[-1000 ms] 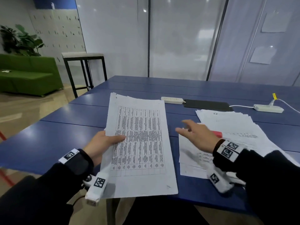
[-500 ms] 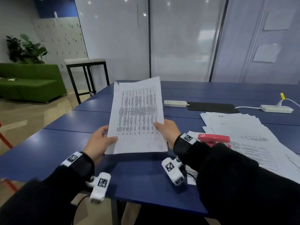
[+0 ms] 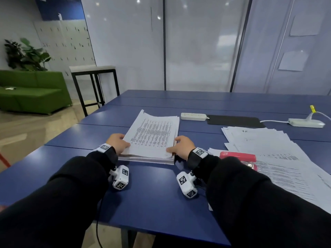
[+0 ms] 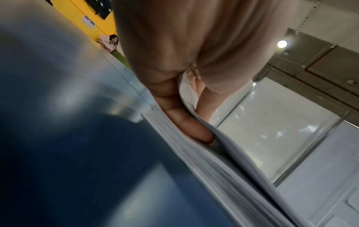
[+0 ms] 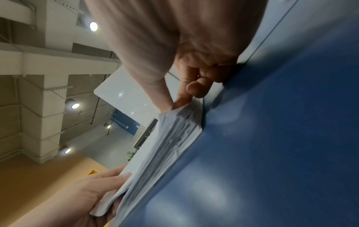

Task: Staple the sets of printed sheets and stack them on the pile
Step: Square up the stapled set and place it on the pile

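A printed set of sheets (image 3: pixel 154 135) lies on top of the thick pile (image 3: pixel 148 159) in the middle of the blue table (image 3: pixel 154 194). My left hand (image 3: pixel 119 143) grips the set's near left corner. In the left wrist view its fingers (image 4: pixel 192 127) lie under the set (image 4: pixel 242 153), between it and the pile (image 4: pixel 204 165), so that edge is slightly lifted. My right hand (image 3: pixel 179 146) pinches the near right corner (image 5: pixel 180 110) between thumb and forefinger. The red stapler (image 3: pixel 238 156) lies to the right on loose sheets (image 3: pixel 268 145), partly behind my right sleeve.
Two white power strips (image 3: pixel 193 116) (image 3: pixel 306 122) and a black pad (image 3: pixel 234 120) lie at the back of the table. Loose sheets spread over the right side. A high black-legged table (image 3: pixel 93 70) and a green sofa (image 3: pixel 32 90) stand off to the left.
My right hand came across from the stapler side and took the set's right edge. Both hands raised the set, then lowered it onto the pile.
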Demonstrator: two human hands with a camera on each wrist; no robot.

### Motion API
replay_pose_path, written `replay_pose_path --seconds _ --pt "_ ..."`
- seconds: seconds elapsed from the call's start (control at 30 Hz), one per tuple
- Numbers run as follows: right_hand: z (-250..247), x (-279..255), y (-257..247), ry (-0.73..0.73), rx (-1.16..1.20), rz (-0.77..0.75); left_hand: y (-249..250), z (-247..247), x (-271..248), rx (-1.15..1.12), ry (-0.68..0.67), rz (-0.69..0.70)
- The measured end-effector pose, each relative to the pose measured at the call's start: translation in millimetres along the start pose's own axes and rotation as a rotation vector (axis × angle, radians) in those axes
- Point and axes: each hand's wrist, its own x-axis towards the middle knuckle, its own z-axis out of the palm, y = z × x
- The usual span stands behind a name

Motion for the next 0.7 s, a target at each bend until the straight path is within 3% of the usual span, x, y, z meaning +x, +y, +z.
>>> replay_pose_path --seconds 0.47,0.6,0.7 --pt "-12 -3 2 -0.072 -0.087 -0.075 19 -2 -10 0.347 0.0 0.008" --pt "-12 -1 5 -0.066 -0.09 -0.077 21 2 -9 0.372 -0.019 0.021" --pt "-15 -1 6 -0.079 -0.092 -0.084 23 3 -12 0.268 -0.003 0.005"
